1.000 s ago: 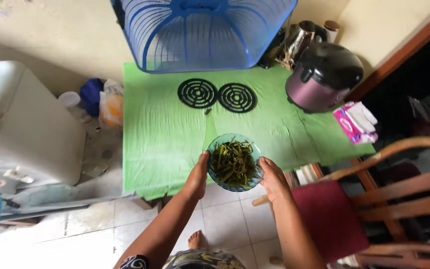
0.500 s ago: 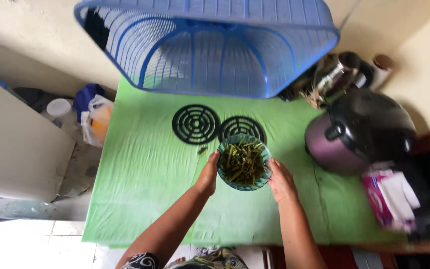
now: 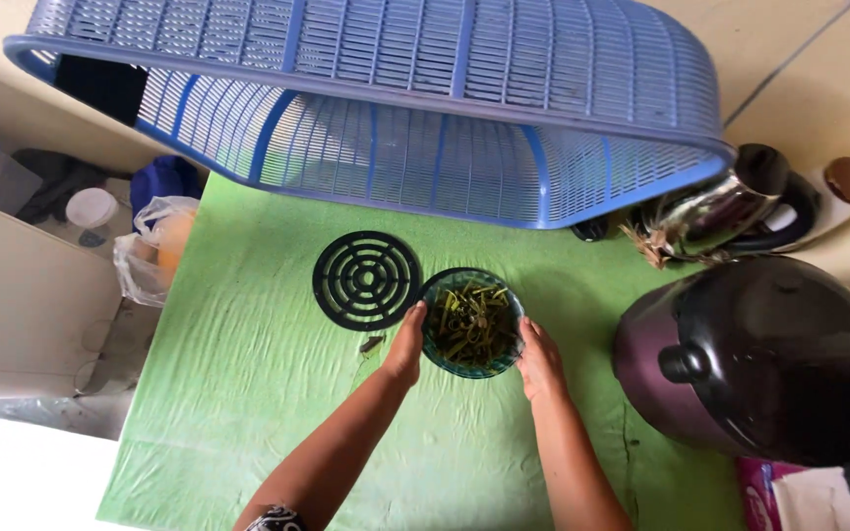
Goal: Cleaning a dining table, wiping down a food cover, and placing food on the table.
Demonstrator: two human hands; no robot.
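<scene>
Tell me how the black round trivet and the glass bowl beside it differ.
The black trivet lies flat and bare on the green cloth; the glass bowl is deep and filled with green vegetable strips. The trivet is opaque black with ring-shaped openings; the bowl is see-through and bluish. No hand touches the trivet, while the left hand and right hand hold the bowl's sides. Both are round and similar in width.

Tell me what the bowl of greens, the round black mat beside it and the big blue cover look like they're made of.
Bowl: probably tinted glass or clear plastic; its teal wall looks see-through and shiny.
Round black mat: likely moulded plastic or rubber; matte, with concentric rings and open gaps.
Blue cover: almost certainly plastic; thin moulded ribs form a lattice with a solid rim.
Both hands, left hand and right hand, grip the bowl's sides.
</scene>
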